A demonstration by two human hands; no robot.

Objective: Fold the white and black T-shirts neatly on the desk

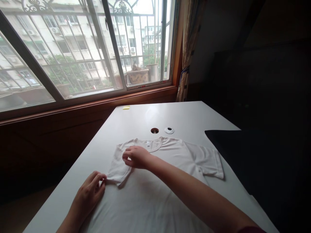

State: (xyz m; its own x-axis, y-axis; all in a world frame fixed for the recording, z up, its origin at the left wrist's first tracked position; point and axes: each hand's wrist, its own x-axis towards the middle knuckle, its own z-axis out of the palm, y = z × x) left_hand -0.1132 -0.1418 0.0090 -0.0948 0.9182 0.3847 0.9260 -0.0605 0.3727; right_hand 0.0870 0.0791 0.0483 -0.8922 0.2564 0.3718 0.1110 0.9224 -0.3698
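Note:
A white short-sleeved T-shirt (155, 181) lies spread on the white table, its neckline away from me and its lower part running toward me. At the left sleeve, my left hand (90, 191) is closed, thumb and fingers pinching the hem's outer corner. My right hand (137, 157) reaches across the shirt, over the base of that same sleeve. Its fingers curl toward the thumb in a loose pinch; whether cloth is between the fingertips is hard to see. The right sleeve (211, 161) lies flat with some creases.
Beyond the neckline the table (138, 119) has a round hole (155, 130) with a ring-shaped cover (169, 130) beside it. A yellow sticky note (126, 107) is at the far left corner. A dark sheet-like thing (243, 155) covers the right edge. Behind stand a barred window and curtain (186, 64).

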